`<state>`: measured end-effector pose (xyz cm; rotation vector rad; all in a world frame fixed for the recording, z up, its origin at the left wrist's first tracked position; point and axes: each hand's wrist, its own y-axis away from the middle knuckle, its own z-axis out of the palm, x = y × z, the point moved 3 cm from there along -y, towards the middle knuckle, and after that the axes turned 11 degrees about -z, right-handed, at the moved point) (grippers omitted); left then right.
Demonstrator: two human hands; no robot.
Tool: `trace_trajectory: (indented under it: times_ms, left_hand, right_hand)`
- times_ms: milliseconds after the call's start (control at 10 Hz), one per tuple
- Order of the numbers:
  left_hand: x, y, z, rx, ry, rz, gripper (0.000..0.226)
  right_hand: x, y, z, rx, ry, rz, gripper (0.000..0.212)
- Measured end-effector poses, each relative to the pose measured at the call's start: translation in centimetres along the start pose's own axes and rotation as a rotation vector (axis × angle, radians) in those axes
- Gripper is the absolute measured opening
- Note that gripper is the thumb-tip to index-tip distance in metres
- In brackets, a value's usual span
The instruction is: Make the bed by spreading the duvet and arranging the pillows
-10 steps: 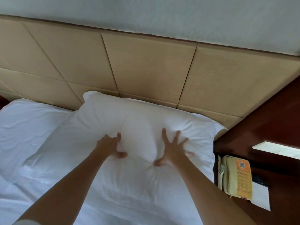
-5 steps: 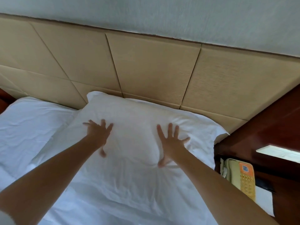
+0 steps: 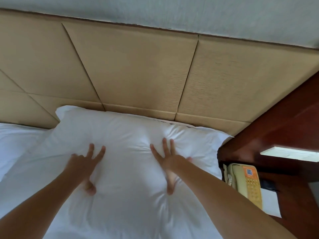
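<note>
I see my left hand (image 3: 84,165) and right hand (image 3: 170,163) both spread flat, fingers straight, pressing the plump white fabric pillow (image 3: 127,135). It lies at twelve o'clock against the tan padded headboard (image 3: 131,69).

We see the plump white pillow (image 3: 131,152) lying at the head of the bed, its far edge against the tan padded panel headboard (image 3: 138,69). A second white pillow (image 3: 15,144) lies to its left. To the right stands the dark wooden bedside table (image 3: 284,135), carrying the cream corded telephone (image 3: 245,183).
</note>
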<state>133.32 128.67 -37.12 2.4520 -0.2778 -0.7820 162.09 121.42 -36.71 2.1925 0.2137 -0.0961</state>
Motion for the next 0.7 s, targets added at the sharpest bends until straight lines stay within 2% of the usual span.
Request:
trace_trajectory:
  times_ms: [100, 300, 400, 500, 600, 700]
  left_hand:
    - [0.5, 0.2, 0.5, 0.071, 0.013, -0.002, 0.154]
    - [1.5, 1.8, 1.0, 0.085, 0.037, -0.064, 0.144]
    - [1.2, 4.2, 1.4, 0.063, 0.093, -0.062, 0.125]
    - [1.8, 7.2, 1.6, 0.034, 0.174, -0.054, 0.077]
    - [2.7, 11.3, 0.8, -0.088, 0.294, -0.100, 0.053]
    - [3.6, 15.3, -1.7, -0.067, 0.414, -0.157, 0.045]
  right_hand:
    - [0.0, -1.0, 0.6, 0.019, -0.021, 0.002, 0.174]
    - [-0.1, -0.3, 2.0, 0.126, -0.056, -0.009, 0.173]
    - [0.0, 1.1, 2.6, 0.176, -0.039, -0.047, 0.169]
    - [0.1, 2.8, 3.2, 0.245, 0.018, -0.100, 0.161]
    - [0.8, 5.6, 3.2, 0.278, 0.060, -0.211, 0.141]
    - [1.9, 9.0, 2.8, 0.274, -0.014, -0.310, 0.108]
